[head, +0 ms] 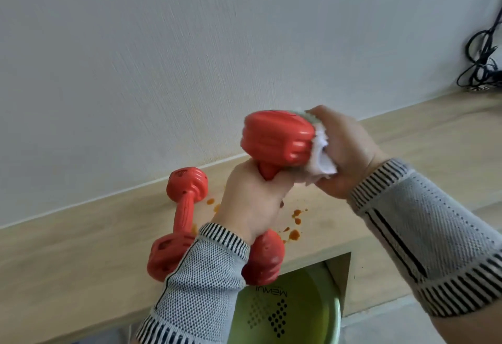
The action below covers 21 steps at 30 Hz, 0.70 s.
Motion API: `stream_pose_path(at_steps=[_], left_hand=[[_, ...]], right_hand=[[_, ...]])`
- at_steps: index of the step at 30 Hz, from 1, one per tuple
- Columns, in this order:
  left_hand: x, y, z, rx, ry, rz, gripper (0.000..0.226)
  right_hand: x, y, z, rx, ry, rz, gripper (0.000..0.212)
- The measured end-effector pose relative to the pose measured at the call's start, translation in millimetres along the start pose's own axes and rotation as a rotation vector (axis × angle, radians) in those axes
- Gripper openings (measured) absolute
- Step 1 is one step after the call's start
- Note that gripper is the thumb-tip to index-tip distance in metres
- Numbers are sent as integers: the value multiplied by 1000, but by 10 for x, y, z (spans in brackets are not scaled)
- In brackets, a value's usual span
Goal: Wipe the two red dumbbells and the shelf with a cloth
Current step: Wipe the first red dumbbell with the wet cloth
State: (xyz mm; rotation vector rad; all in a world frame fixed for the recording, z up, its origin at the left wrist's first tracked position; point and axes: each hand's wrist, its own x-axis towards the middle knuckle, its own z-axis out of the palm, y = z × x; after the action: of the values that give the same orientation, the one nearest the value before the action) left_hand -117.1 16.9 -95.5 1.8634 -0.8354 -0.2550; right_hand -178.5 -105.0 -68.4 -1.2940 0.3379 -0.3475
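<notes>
1. Nearest me, a green basket sits in a cut-out below the shelf
2. My left hand clenches the handle of the raised dumbbell, held above the shelf; it looks hard, ribbed, probably light plastic, so the handle is my hold
3. My right hand bunches the soft white cloth against its upper head
4. The second dumbbell lies on the shelf beside orange spots, near the wall
</notes>
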Motion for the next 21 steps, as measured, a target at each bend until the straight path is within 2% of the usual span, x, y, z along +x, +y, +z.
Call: stream_pose_path(at_steps=[3,8,12,14,17,21], left_hand=[[42,-37,20,-92,29,-110,28],[74,-38,-24,-168,-17,-200,27],[79,20,-67,-279,-87,-287,12],[91,19,-66,-192,-128,-285,4],[167,99,-32,19,-182,-188,8],[433,325,114,203,-125,-49,13]], right_hand=[[21,82,90,-108,207,-98,22],[-54,49,53,-155,254,-92,26],[-53,3,-190,-42,433,-111,22],[-26,43,-309,37,478,-50,33],[-10,88,-438,110,483,17,48],[-4,64,-596,167,540,-18,51]])
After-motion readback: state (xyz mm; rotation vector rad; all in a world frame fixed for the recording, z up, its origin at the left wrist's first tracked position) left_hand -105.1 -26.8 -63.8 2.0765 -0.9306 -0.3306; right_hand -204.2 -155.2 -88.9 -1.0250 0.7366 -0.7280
